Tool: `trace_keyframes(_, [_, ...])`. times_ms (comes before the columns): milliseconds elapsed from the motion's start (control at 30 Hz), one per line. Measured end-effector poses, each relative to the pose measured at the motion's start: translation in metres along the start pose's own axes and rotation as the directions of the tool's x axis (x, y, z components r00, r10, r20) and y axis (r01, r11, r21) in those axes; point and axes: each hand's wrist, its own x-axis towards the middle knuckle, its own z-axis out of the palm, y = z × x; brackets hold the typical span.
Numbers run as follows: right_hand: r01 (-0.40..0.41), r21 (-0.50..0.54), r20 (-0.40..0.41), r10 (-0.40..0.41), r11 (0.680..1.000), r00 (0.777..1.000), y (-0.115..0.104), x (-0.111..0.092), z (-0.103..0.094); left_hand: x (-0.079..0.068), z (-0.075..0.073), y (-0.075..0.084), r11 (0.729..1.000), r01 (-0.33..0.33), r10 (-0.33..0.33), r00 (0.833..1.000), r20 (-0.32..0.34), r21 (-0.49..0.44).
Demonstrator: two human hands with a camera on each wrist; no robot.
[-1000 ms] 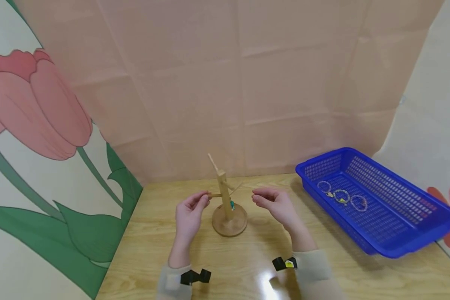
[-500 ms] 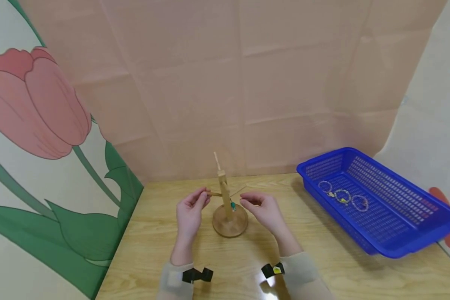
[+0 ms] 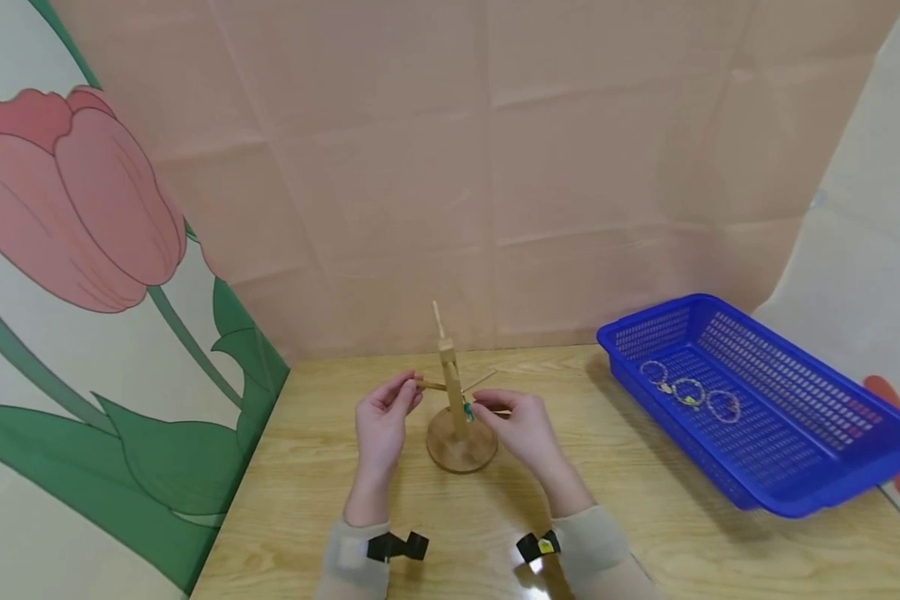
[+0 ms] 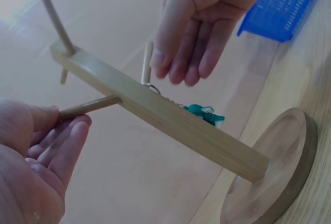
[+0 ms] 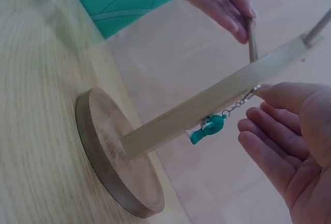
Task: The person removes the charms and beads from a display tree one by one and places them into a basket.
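Note:
A wooden peg stand (image 3: 452, 387) rises from a round base (image 5: 103, 146) on the table. My left hand (image 3: 382, 419) pinches one of its side pegs (image 4: 90, 107) between thumb and fingers. On another peg (image 4: 147, 61) hangs a keychain, its metal ring (image 5: 252, 93) and short chain bearing a small teal-and-white figure (image 5: 211, 125). My right hand (image 3: 521, 425) is beside that keychain, the thumb tip right at the ring in the right wrist view. Its other fingers are loosely bent; in the left wrist view the fingertips are just above the ring.
To the right stands a blue plastic basket (image 3: 750, 497) with three beaded bracelets (image 3: 688, 392) lying in it. Pink cloth (image 3: 487, 167) hangs behind the wooden table (image 3: 300, 467). A wall with a tulip picture (image 3: 112, 200) bounds the left side.
My right hand has moved left and inward, from well right of the stand to the hanging keychain. The stand leans slightly less to the left; my left hand stays on the same peg.

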Motion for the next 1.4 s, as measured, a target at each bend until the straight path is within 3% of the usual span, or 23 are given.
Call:
trace_keyframes(567, [0.076,0.021,-0.072,-0.075,0.997,0.995,0.009,0.003,0.019,-0.001,0.000,-0.002,1.000,0.000,0.000,1.000,-0.013,-0.001])
trace_keyframes(900, [0.061,-0.067,-0.071,-0.066,0.996,0.995,0.005,0.006,0.022,0.001,-0.002,-0.003,1.000,-0.001,0.001,1.000,-0.010,0.012])
trace_keyframes(1400, [0.183,-0.152,-0.090,-0.198,0.971,0.976,0.009,0.004,0.026,0.000,-0.001,-0.002,1.000,-0.014,0.014,1.000,-0.008,-0.011])
